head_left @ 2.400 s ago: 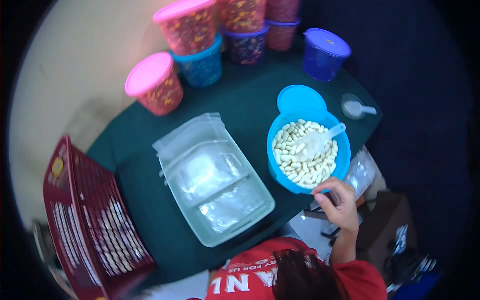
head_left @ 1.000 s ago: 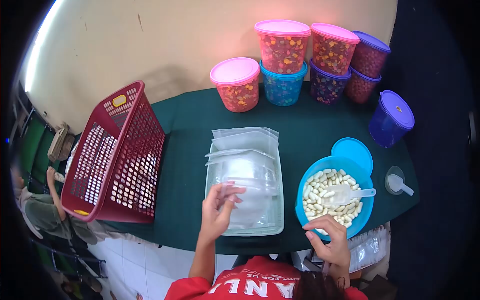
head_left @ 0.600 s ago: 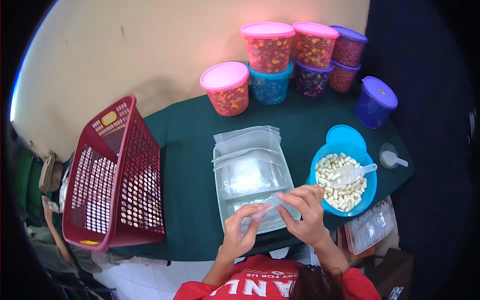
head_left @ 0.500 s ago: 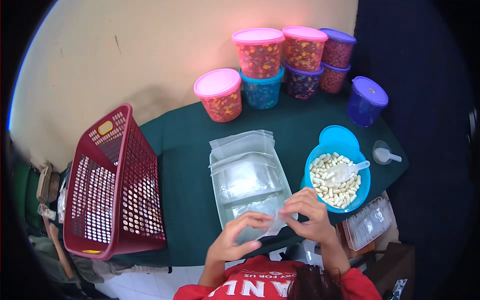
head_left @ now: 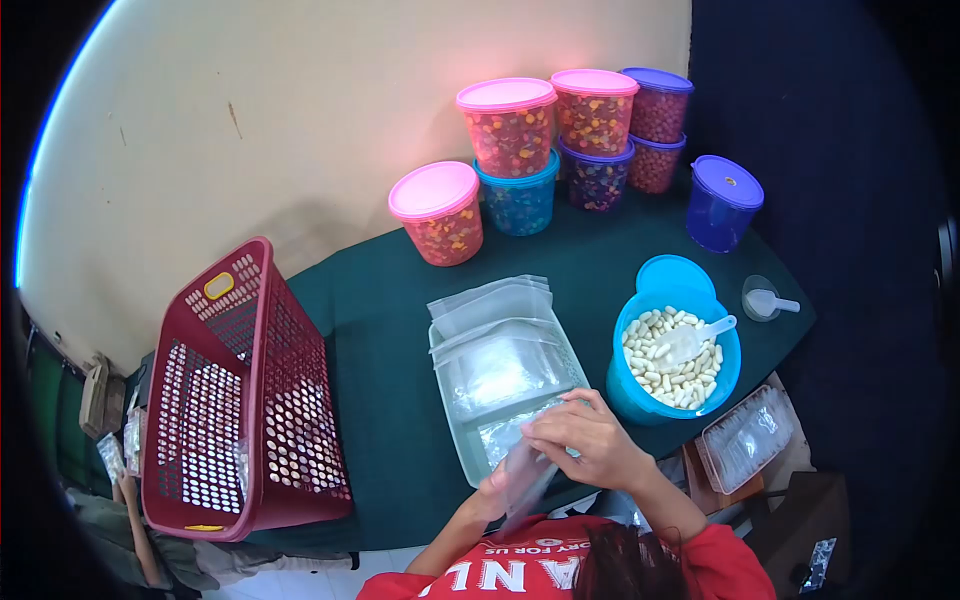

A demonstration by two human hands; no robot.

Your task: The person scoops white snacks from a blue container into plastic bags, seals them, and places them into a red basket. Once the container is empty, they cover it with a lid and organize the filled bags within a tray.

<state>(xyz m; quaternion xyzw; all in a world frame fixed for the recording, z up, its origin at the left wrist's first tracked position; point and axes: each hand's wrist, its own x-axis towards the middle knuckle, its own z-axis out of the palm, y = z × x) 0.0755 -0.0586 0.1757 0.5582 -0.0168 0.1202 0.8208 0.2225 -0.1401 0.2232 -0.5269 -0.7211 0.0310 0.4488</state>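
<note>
A clear plastic bag (head_left: 522, 478) is stretched between my hands, close to my chest at the table's front edge. My right hand (head_left: 597, 447) pinches its upper edge with the fingertips. The left hand (head_left: 488, 502) grips its lower side, with most of its fingers hidden behind the film. Just beyond them lies a pale tray (head_left: 457, 440) with stacked flat clear bags (head_left: 505, 370). Right of the tray stands a blue tub (head_left: 625, 390), its lid tilted back. White capsule-shaped pieces (head_left: 684, 388) fill it, and a translucent scoop (head_left: 690, 343) rests on them.
A maroon laundry basket (head_left: 262, 400) stands left. Along the back are lidded tubs (head_left: 435, 225) with colourful contents and a purple tub (head_left: 725, 205). At right are a small dish with a white scoop (head_left: 775, 302) and a box of clear packets (head_left: 748, 440). Another person's arm (head_left: 140, 530) shows lower left.
The bag has turned more upright and come nearer my body. My left hand has dropped lower behind it, while my right hand has shifted slightly left. The camera view has tilted a little.
</note>
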